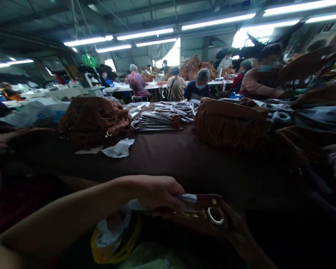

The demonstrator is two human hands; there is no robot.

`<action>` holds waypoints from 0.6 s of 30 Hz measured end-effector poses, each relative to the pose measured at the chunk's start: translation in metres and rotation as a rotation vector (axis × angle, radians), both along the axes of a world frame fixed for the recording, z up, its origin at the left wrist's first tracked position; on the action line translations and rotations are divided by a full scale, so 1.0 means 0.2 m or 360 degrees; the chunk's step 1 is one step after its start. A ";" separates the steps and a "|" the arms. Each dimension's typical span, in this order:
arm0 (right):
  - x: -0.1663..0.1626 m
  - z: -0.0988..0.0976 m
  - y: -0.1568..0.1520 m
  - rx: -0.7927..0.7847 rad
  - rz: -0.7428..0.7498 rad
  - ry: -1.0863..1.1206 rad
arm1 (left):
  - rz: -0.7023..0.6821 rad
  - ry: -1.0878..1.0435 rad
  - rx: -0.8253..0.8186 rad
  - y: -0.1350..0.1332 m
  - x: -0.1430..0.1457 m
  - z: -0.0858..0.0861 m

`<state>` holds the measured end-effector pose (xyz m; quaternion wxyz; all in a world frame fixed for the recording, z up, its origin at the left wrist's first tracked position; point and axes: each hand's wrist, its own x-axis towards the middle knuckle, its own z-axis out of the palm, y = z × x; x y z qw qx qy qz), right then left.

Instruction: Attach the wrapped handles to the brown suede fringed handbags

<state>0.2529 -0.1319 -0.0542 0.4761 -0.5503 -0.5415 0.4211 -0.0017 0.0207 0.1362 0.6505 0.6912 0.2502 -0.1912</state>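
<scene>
My left hand (164, 194) reaches in from the left, its fingers closed around a strap (207, 200). White wrapping covers part of this strap, and its brown end carries a small rivet. Just beyond my left fingers, the brown end meets my right hand (236, 224), which is dim and curled around it. A pale metal ring (216, 223) shows between the strap end and my right fingers. Below the strap lies a strip of gold-coloured metal (192, 215), partly in shadow. My right fingertips are partly hidden.
Across the dark table (159, 153) sit a brown bundle with metal rings (95, 119), a pile of wrapped straps (162, 119) and a brown fringed stack (231, 123). White scraps (119, 148) lie nearby. A yellow-and-white bag (112, 239) is below my left arm. Several people work beyond.
</scene>
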 end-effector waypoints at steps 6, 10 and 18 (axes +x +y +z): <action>0.03 0.04 0.13 -0.0122 0.0126 0.0000 | 0.0095 0.0117 0.0031 0.10 0.04 -0.05; 0.00 0.15 0.11 0.0091 0.0187 -0.0202 | 0.0156 0.0121 0.0009 0.14 0.07 -0.18; -0.07 0.27 0.19 0.0113 -0.0290 -0.0456 | 0.0164 0.0112 -0.0138 0.20 0.10 -0.20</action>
